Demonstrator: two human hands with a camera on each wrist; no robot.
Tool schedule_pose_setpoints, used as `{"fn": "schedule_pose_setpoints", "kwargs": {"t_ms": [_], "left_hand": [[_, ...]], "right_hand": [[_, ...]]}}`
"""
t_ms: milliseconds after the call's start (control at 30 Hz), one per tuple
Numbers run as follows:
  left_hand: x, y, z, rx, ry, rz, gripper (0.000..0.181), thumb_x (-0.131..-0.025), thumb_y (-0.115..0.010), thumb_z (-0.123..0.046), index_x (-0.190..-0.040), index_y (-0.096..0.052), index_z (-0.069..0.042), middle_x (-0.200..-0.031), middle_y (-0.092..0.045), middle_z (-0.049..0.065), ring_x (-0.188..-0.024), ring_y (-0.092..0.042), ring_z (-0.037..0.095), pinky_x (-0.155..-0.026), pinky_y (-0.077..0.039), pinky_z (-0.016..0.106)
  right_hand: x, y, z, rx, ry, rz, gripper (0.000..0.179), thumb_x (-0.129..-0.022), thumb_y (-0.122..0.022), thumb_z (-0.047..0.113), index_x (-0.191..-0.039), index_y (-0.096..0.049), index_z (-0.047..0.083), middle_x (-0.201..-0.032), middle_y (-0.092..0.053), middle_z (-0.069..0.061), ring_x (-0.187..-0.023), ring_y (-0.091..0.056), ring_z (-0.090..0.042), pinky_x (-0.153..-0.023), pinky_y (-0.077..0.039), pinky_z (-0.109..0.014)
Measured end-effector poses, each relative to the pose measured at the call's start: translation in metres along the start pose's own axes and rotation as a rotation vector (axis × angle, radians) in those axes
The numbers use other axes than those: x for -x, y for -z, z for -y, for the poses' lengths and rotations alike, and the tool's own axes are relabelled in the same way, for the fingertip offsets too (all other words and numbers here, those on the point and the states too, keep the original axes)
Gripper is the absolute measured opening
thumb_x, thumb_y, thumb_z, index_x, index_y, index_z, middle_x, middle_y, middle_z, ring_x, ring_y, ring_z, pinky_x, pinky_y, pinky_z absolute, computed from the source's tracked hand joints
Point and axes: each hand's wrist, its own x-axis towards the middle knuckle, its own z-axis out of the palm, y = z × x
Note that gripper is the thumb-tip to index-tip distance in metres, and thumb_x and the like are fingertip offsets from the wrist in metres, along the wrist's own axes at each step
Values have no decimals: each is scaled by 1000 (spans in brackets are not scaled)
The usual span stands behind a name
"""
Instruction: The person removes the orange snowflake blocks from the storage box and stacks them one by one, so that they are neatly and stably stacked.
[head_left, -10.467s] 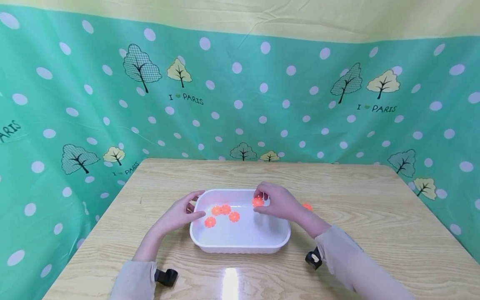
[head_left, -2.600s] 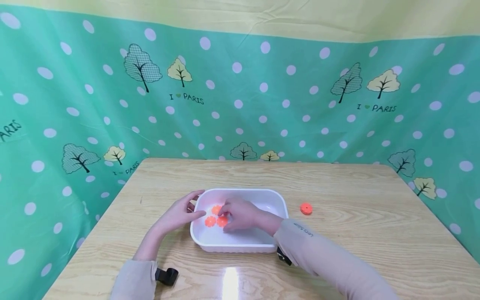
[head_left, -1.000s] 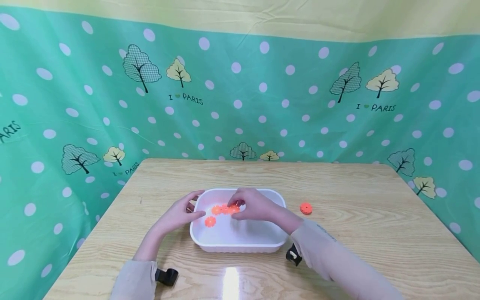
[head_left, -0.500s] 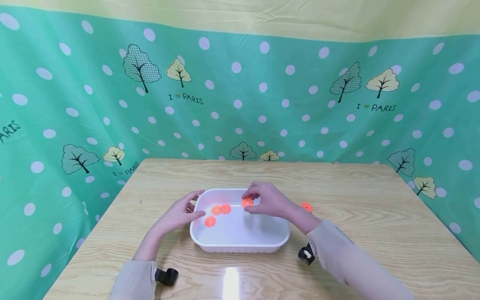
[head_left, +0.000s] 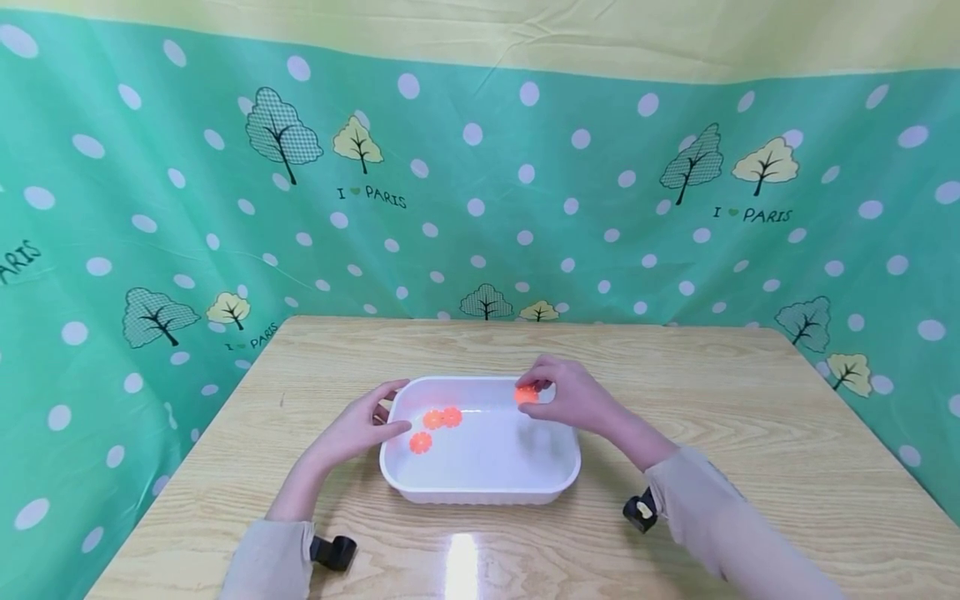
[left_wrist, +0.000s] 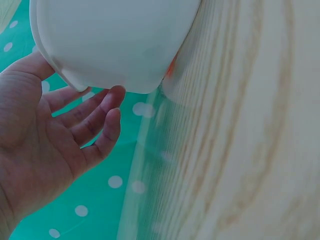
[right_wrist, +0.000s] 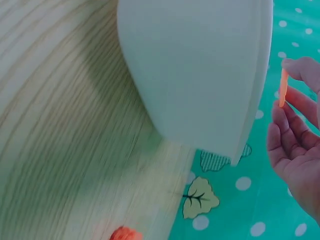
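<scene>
My left hand [head_left: 360,423] holds the left end of a white plastic basin [head_left: 480,498], thumb over the rim and fingers round the back corner. In the left wrist view that hand [left_wrist: 65,115] lies along the basin's wall [left_wrist: 115,45]. Above the basin's back right part, my right hand [head_left: 566,396] pinches a thin orange scalloped disc [head_left: 527,395] between thumb and fingertips. The right wrist view shows the disc [right_wrist: 283,89] edge-on, higher than the rim. Inside the basin at the left lie three similar discs, one of them a front disc [head_left: 421,442].
A red-orange scalloped piece [right_wrist: 125,233] lies on the wooden table [head_left: 712,383] right of the basin, behind my right arm in the head view. A green dotted cloth [head_left: 480,208] hangs behind the table. Black wrist cameras sit under both sleeves.
My right hand has lifted one orange disc from the group at the basin's left and carried it right and up, toward the back right rim. My left hand stays at the basin's end.
</scene>
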Motion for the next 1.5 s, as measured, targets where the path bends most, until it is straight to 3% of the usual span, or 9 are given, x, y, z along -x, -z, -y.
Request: {"fn": "schedule_pose_setpoints", "kwargs": {"t_ms": [200,800,1067,1500], "left_hand": [[-1,1,0,1,-6,2,63,-82,-67,-27,-137,-38,-15,-120,-49,8,-82,-52,18,-66,-47,28],[-2,2,-1,13,-10,6,68,-80,-68,-35,-137,-38,-16,-120,-49,7,-83,-52,18,-66,-47,28],[-1,1,2,3,-1,2,68,-80,-68,-36,-137,-37,-17,-121,-48,6,-84,-52,17,-68,-47,28],[-1,0,4,-2,-6,1,67,-80,-68,-35,-137,-37,-18,-120,-48,6,-83,-52,17,-68,-47,28]], "right_hand": [[8,8,-9,9,-50,-47,25,-73,-74,20,-96,-69,11,-85,-59,5,-81,-57,-13,-73,-50,-36],[39,25,-48,57,-192,-140,27,-74,-73,22,-98,-69,11,-86,-58,3,-83,-55,-16,-75,-48,-37],[52,24,-68,60,-246,-123,27,-74,-73,19,-98,-68,8,-87,-58,1,-85,-56,-18,-76,-49,-40],[69,23,-95,110,-261,-89,30,-74,-74,20,-100,-67,6,-90,-59,1,-87,-57,-18,-77,-49,-38]]}}
